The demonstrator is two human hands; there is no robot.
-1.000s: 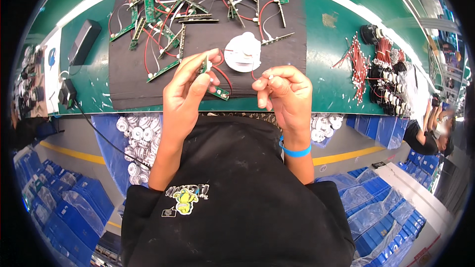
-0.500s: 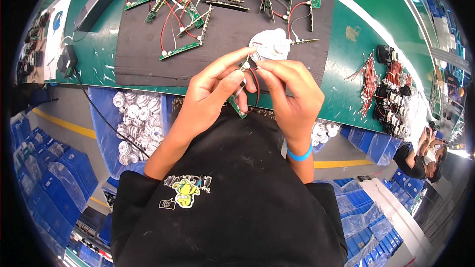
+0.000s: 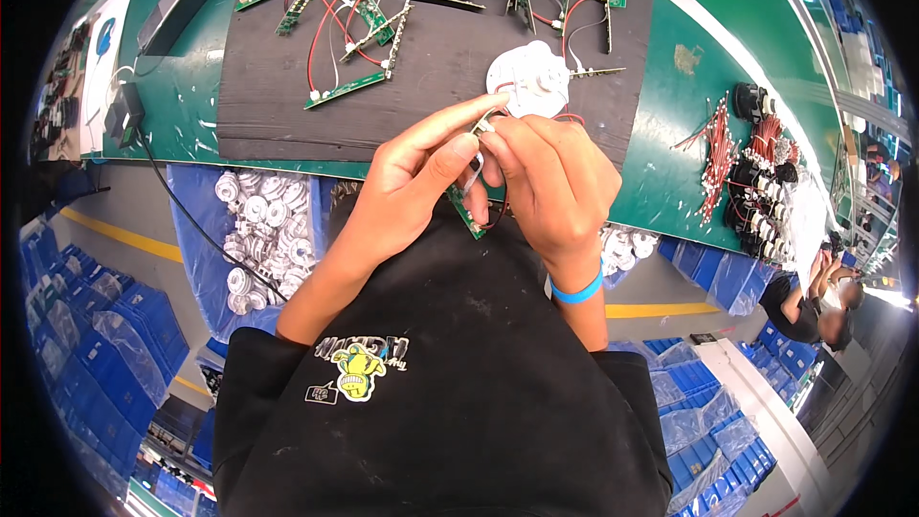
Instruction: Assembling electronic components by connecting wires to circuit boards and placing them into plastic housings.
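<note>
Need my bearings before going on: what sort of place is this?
Probably an electronics assembly workshop: wired green circuit boards on a black mat, a blue bin of white parts, and many blue crates.

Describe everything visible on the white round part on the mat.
The white round part looks like smooth plastic: a broad disc with a smaller raised round section on top. A short bit of red wire shows near its left edge. It lies on the black mat, just beyond the left hand and right hand; fingers cover part of its near edge, contact unclear. A thin circuit board ends beside its right edge; whether they touch is unclear.
</note>
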